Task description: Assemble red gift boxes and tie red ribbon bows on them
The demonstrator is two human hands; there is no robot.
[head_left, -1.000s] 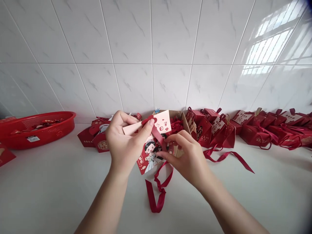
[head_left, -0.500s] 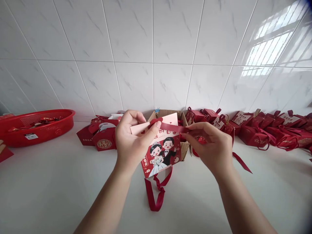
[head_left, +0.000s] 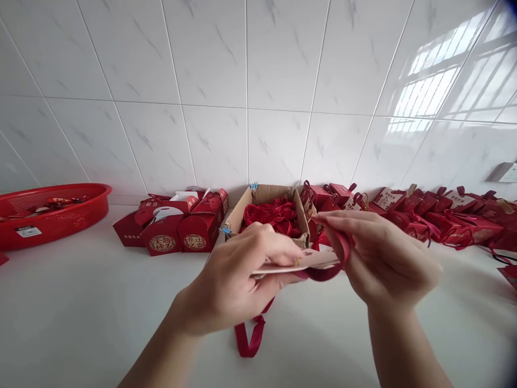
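Note:
My left hand (head_left: 238,280) is closed on a flat printed card (head_left: 319,257), tilted nearly edge-on with its pale side up; the thumb is underneath and the fingers on top. A dark red ribbon (head_left: 344,250) curves round the card's right end up to my right hand (head_left: 391,258), whose fingers are pinched together on it. The ribbon's knotted loop (head_left: 250,342) hangs below my left hand above the white table. Most of the card's printed face is out of sight.
Behind my hands stands a cardboard box (head_left: 305,218) of red ribbons, with blue binder clips (head_left: 226,230) on its edge. Red gift boxes (head_left: 165,234) sit left of it, and several ribboned boxes (head_left: 416,225) line the right. A red plastic basket (head_left: 91,213) is far left.
The card has turned from facing me to nearly edge-on. My right hand has moved right and brought the ribbon round the card's end. The view has shifted slightly right.

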